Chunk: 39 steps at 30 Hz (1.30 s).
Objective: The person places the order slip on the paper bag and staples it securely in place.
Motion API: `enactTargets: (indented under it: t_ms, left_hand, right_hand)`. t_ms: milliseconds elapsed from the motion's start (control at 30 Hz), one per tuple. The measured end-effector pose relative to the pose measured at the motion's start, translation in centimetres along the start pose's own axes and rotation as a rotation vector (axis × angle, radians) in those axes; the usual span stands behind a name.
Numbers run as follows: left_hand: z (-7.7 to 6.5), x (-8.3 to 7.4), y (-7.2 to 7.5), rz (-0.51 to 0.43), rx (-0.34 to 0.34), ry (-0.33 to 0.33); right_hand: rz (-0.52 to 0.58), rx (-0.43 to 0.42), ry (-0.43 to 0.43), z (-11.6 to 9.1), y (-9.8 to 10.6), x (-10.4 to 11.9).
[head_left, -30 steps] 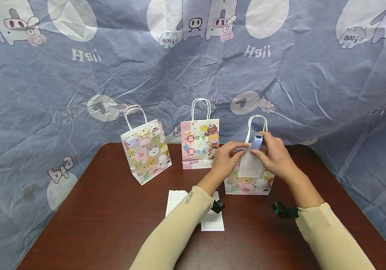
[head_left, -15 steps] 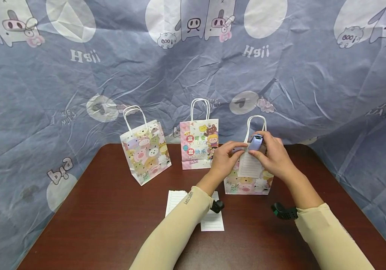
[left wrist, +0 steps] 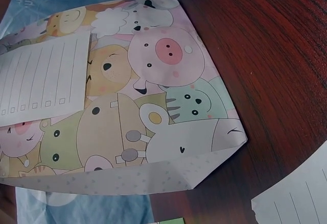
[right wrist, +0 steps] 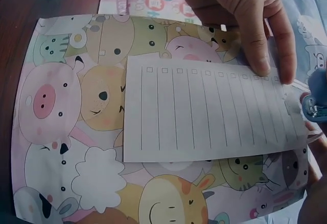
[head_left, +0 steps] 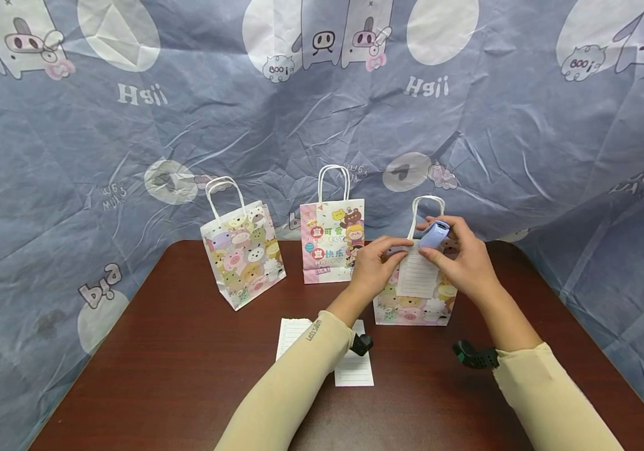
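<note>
At the table's right stands a paper gift bag printed with cartoon animals, its white handles upright. A lined checklist sheet lies flat against its front near the top edge. My left hand pinches the sheet and bag rim at the top left corner; in the right wrist view its fingertips press on the paper. My right hand holds a small lavender stapler, tilted up to the right, at the sheet's top edge. The stapler's nose shows at the right edge of the right wrist view.
Another animal-print bag stands at the left, and a pink and white bag in the middle. More lined sheets lie on the brown table, partly under my left forearm. A blue patterned cloth hangs behind.
The stapler in my right hand has tilted and shifted slightly up to the right, and the right hand has turned with it. My left hand keeps its place on the sheet.
</note>
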<state>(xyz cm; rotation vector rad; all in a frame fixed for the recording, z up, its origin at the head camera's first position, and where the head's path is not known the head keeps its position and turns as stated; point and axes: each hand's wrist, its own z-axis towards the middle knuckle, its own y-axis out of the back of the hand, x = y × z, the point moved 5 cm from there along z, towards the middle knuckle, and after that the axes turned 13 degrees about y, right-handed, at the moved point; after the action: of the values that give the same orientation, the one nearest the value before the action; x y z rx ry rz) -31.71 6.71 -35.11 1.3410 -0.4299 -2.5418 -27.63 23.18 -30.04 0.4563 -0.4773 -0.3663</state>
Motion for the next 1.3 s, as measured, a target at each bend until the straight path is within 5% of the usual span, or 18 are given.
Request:
enactTargets:
  t_ms: [300, 533, 733, 1300]
  left_hand:
    - [0.1, 0.1, 0.0, -0.019, 0.006, 0.035]
    - [0.1, 0.2, 0.0, -0.01, 0.01, 0.028]
    - [0.1, 0.2, 0.0, -0.005, 0.009, 0.02]
    - [0.0, 0.1, -0.1, 0.019, 0.039, 0.032]
  right_hand:
    - [0.063, -0.305, -0.005, -0.9, 2.2, 0.8]
    - [0.477, -0.492, 0.009, -2.5, 3.3, 0.9]
    - [0.561, -0.531, -0.01, -3.9, 3.7, 0.8]
    - [0.52, -0.543, -0.33, -10.4, 3.6, -2.1]
